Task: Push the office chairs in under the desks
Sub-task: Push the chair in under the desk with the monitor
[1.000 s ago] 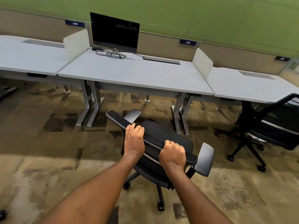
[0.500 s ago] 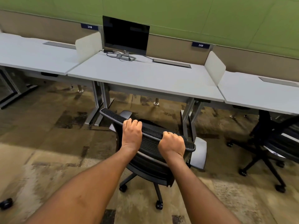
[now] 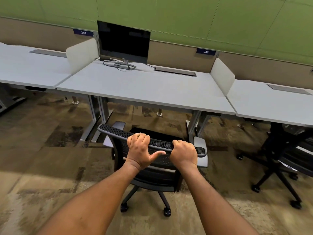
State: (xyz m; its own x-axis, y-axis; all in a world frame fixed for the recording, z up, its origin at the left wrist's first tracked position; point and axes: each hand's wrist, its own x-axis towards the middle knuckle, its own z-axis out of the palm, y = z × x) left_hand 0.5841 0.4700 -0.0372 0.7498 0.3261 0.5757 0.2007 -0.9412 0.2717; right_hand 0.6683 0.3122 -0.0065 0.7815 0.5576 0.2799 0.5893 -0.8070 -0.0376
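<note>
A black mesh-backed office chair [image 3: 116, 131] on castors stands just in front of the middle grey desk [image 3: 144, 89], its back facing me and its seat short of the desk's front edge. My left hand [image 3: 139, 152] grips the top rim of the backrest, fingers curled over it and thumb stuck out to the right. My right hand [image 3: 184, 154] holds the same rim further right. A second black chair [image 3: 284, 155] stands pulled out and turned at the right-hand desk [image 3: 274, 104].
A dark monitor [image 3: 123, 42] with cables sits at the back of the middle desk. White divider panels [image 3: 81, 54] separate the desks. Metal desk legs [image 3: 97, 119] flank the opening on both sides. Another grey desk [image 3: 28, 70] lies to the left. Patterned carpet covers the floor.
The chair has rolled forward toward the middle desk and turned square to it, both hands staying on the backrest. My left thumb has come off the rim.
</note>
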